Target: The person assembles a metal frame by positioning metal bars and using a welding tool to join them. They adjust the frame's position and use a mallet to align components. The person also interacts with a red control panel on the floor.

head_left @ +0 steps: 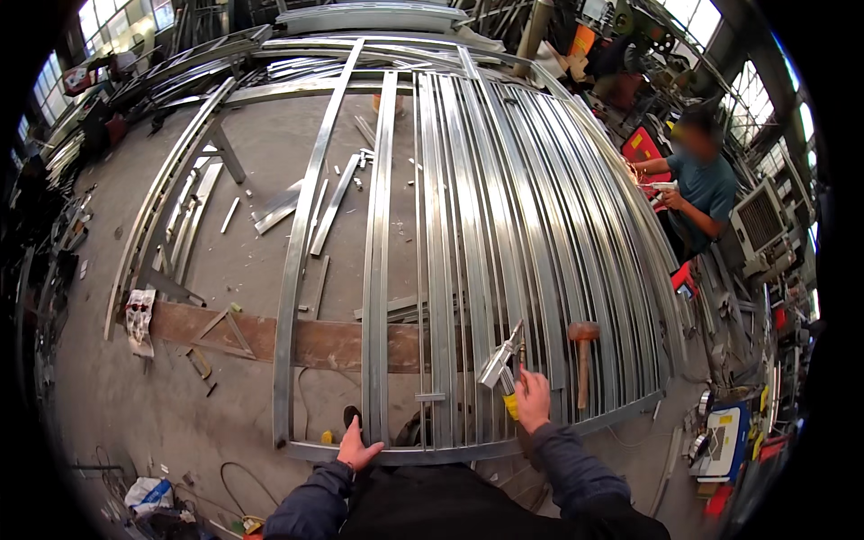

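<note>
My left hand (pixel 357 447) rests at the near rail (pixel 423 455) of a large welded metal frame, thumb apart from the fingers, holding nothing. Over the silver bars (pixel 486 270) on the right, my right hand (pixel 533 402) is closed around something mostly hidden. A thin brownish tip shows above its fingers. Just left of that hand is a silver angular tool with a pointed end (pixel 500 362) and a yellow grip (pixel 512 406); whether the hand touches it I cannot tell. Right of the hand, a mallet (pixel 583 333) with a brown head and wooden handle lies across the bars.
A person in a teal shirt (pixel 706 184) works at the frame's right side with sparks flying. A rusty plate (pixel 333 344) and metal offcuts (pixel 335 205) lie below the frame. A cable (pixel 247 477) curls at near left; a blue-and-white case (pixel 724 441) stands at right.
</note>
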Motion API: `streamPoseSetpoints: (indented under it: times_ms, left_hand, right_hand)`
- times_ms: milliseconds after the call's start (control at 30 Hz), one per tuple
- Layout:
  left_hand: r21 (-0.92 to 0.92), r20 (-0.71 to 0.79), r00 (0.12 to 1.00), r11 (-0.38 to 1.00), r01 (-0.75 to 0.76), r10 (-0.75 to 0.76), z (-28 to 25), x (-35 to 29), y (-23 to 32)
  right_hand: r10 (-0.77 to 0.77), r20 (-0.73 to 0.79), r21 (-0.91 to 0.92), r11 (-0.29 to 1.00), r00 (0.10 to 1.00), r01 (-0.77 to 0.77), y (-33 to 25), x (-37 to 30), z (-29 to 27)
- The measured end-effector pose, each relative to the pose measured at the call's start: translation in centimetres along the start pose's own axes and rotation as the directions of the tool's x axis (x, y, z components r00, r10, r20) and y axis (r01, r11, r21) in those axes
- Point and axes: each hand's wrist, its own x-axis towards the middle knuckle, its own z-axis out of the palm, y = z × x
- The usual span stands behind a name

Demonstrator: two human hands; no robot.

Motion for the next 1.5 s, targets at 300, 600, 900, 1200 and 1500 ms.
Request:
streamPoseSetpoints:
  times_ms: [300,600,900,1200,1500]
  left_hand:
    - [-0.160,-0.044,0.987,0.975,-0.157,0.152,-6.0,9.8,1.1]
    - [-0.338,-0.142,0.957,0.897,-0.286,0.252,-11.9,26.2,5.9]
    - [-0.698,-0.061,0.998,0.714,-0.055,0.017,-10.3,41.6,7.6]
    - [-0.713,0.010,0.998,0.700,-0.038,0.063,-6.9,48.1,8.6]
    - [-0.851,-0.038,0.995,0.525,0.018,-0.096,-12.7,49.1,5.8]
  right_hand:
    - [-0.056,-0.033,-0.117,0.992,0.998,0.052,-6.4,19.1,16.5]
    - [0.043,0.159,-0.324,0.946,0.986,0.011,-7.5,27.4,23.2]
    - [-0.039,0.132,-0.429,0.898,0.990,0.093,-7.9,27.1,23.5]
    - [-0.064,0.128,-0.439,0.891,0.990,0.115,-7.2,27.4,24.0]
    - [-0.030,0.127,-0.443,0.892,0.991,0.084,-6.8,27.2,23.5]
